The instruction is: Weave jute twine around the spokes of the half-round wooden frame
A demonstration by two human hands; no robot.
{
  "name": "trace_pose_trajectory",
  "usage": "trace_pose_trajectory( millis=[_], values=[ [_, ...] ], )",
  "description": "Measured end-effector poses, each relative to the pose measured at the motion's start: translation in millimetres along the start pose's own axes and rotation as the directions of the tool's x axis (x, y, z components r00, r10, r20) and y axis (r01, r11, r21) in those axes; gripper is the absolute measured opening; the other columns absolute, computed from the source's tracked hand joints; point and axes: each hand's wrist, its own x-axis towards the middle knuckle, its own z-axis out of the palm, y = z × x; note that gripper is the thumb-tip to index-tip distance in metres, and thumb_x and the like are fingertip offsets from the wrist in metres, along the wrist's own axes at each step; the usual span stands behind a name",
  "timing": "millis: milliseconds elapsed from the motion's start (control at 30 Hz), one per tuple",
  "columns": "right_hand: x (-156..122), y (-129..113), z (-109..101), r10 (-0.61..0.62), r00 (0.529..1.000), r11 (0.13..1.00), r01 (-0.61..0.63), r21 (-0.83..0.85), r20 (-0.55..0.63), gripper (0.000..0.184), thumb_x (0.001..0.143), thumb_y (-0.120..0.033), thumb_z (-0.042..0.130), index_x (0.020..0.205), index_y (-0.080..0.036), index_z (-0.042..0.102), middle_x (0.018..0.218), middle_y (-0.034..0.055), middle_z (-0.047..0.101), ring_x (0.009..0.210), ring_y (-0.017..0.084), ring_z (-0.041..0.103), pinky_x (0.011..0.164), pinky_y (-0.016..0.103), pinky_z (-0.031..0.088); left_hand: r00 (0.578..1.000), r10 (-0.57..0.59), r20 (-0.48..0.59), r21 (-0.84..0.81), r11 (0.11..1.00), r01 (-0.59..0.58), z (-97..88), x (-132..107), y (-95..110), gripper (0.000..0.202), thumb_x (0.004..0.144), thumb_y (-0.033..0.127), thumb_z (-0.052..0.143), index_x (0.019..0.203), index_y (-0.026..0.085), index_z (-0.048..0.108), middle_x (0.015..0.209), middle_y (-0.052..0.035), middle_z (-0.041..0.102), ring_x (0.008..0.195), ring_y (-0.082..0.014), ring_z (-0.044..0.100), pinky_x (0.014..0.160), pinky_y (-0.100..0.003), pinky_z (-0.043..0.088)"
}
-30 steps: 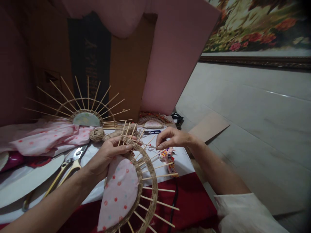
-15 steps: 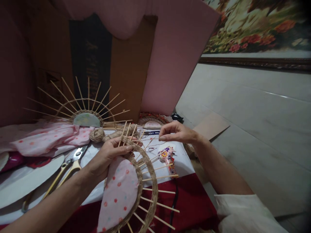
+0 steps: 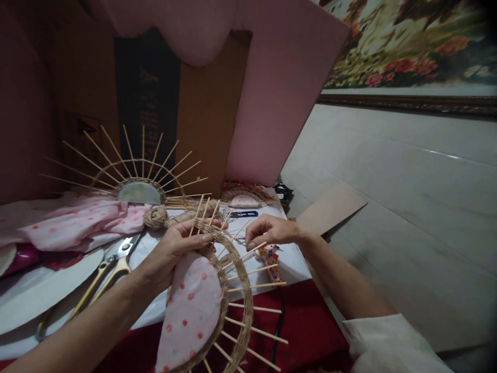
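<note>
My left hand (image 3: 184, 241) grips the half-round woven piece (image 3: 215, 311); my right hand (image 3: 269, 230) hangs by its spokes.
From my end of the feed, the piece sits tilted in front, over the white tabletop (image 3: 297, 261) and red cloth (image 3: 306, 321), its inner twine band (image 3: 225, 290) bordering a spotted pink panel (image 3: 192, 300). My left thumb lies across the upper end. My right arm reaches in from the right, fingers curled, thumb and forefinger close together beside a thin strand (image 3: 239, 238); I cannot tell whether they are closed on it. Half a second ago that hand was higher and farther right; the left hold is unchanged. Beyond, a second spoked piece (image 3: 140, 193) stands before cardboard (image 3: 209, 129), near a twine ball (image 3: 155, 217).
</note>
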Motion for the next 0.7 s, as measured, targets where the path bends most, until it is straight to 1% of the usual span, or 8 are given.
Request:
trace_pose_trajectory(
  millis=[100, 200, 267, 367, 467, 600, 700],
  values=[
    [0, -5, 8, 0.04, 0.998, 0.998, -0.043, 0.053, 0.05, 0.018, 0.075, -0.028, 0.069, 0.074, -0.011, 0.064, 0.062, -0.0026, 0.059, 0.055, 0.006, 0.051, 0.052, 0.018, 0.041, 1.0, -0.022, 0.009, -0.03, 0.999, 0.022, 0.7, 0, 1, 0.038, 0.068, 0.015, 0.075, 0.105, 0.016, 0.067, 0.095, -0.0095, 0.074, 0.077, -0.0175, 0.068, 0.064, -0.022, 0.053],
    [0, -8, 12, 0.042, 0.997, 0.996, -0.046, 0.079, 0.059, 0.019, 0.075, -0.028, 0.069, 0.073, -0.011, 0.064, 0.059, -0.0038, 0.057, 0.052, 0.005, 0.05, 0.051, 0.018, 0.041, 0.999, -0.045, 0.003, -0.04, 0.998, 0.045, 0.6, 0, 1, 0.04, 0.068, 0.014, 0.074, 0.107, 0.017, 0.066, 0.096, -0.0099, 0.074, 0.083, -0.0209, 0.069, 0.068, -0.025, 0.055],
    [-2, -8, 12, 0.028, 0.999, 0.997, -0.031, 0.07, 0.041, 0.021, 0.075, -0.031, 0.07, 0.073, -0.011, 0.064, 0.059, -0.0037, 0.056, 0.052, 0.005, 0.05, 0.051, 0.019, 0.041, 0.999, -0.047, -0.007, -0.034, 0.998, 0.047, 0.1, 0, 1, 0.039, 0.068, 0.013, 0.074, 0.106, 0.017, 0.066, 0.096, -0.01, 0.074, 0.084, -0.0213, 0.069, 0.07, -0.026, 0.055],
    [-7, -7, 7, -0.007, 0.999, 1.0, 0.007, -0.003, -0.035, 0.025, 0.075, -0.035, 0.068, 0.074, -0.011, 0.065, 0.062, -0.0021, 0.058, 0.057, 0.007, 0.051, 0.055, 0.021, 0.042, 0.999, -0.039, -0.018, -0.034, 0.999, 0.039, -0.9, 0, 1, 0.039, 0.068, 0.013, 0.074, 0.106, 0.016, 0.066, 0.096, -0.0109, 0.074, 0.083, -0.0212, 0.069, 0.068, -0.025, 0.055],
    [-15, -10, -1, -0.037, 0.992, 0.997, 0.029, -0.074, -0.118, 0.025, 0.076, -0.036, 0.068, 0.075, -0.011, 0.066, 0.063, -0.0018, 0.058, 0.058, 0.007, 0.049, 0.055, 0.022, 0.04, 0.999, -0.033, -0.034, -0.04, 0.999, 0.032, -1.9, 1, 0, 0.04, 0.067, 0.013, 0.075, 0.106, 0.015, 0.066, 0.092, -0.0108, 0.075, 0.075, -0.0191, 0.069, 0.062, -0.023, 0.054],
    [-27, -23, -7, -0.078, 0.976, 0.986, 0.046, -0.158, -0.203, 0.023, 0.078, -0.034, 0.066, 0.076, -0.011, 0.066, 0.063, -0.0016, 0.057, 0.058, 0.008, 0.047, 0.055, 0.022, 0.039, 0.999, -0.034, -0.039, -0.03, 0.999, 0.033, -2.6, 3, -2, 0.04, 0.067, 0.012, 0.074, 0.106, 0.015, 0.065, 0.091, -0.0091, 0.075, 0.069, -0.0148, 0.068, 0.059, -0.02, 0.053],
    [-35, -36, -3, -0.121, 0.947, 0.971, 0.05, -0.234, -0.299, 0.02, 0.08, -0.031, 0.064, 0.08, -0.011, 0.066, 0.062, -0.002, 0.056, 0.057, 0.008, 0.046, 0.054, 0.022, 0.037, 0.998, -0.036, -0.046, -0.026, 0.999, 0.034, -2.8, 3, -2, 0.038, 0.069, 0.011, 0.072, 0.106, 0.016, 0.065, 0.09, -0.0077, 0.075, 0.067, -0.0125, 0.067, 0.06, -0.018, 0.053]
  ],
)
